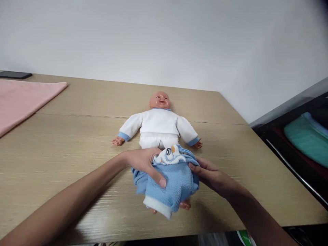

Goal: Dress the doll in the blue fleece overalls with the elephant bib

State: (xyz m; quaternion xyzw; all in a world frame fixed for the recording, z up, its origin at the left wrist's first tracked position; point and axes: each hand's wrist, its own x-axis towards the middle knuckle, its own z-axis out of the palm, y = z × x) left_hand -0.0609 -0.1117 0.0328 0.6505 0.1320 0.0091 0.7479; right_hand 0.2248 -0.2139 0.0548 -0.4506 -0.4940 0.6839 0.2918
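Note:
A baby doll (159, 123) in a white top with blue cuffs lies on its back on the wooden table (64, 143), head toward the wall. A bunched blue fleece garment (171, 184) with a white cuff and a cartoon patch covers its legs; the doll's bare feet stick out below it. My left hand (145, 164) grips the garment's left side, thumb on top. My right hand (208, 174) pinches its right edge.
A pink cloth (20, 99) lies at the table's far left, with a dark phone (15, 74) behind it. To the right, past the table edge, a dark shelf holds a teal towel (307, 138). A white wall stands behind.

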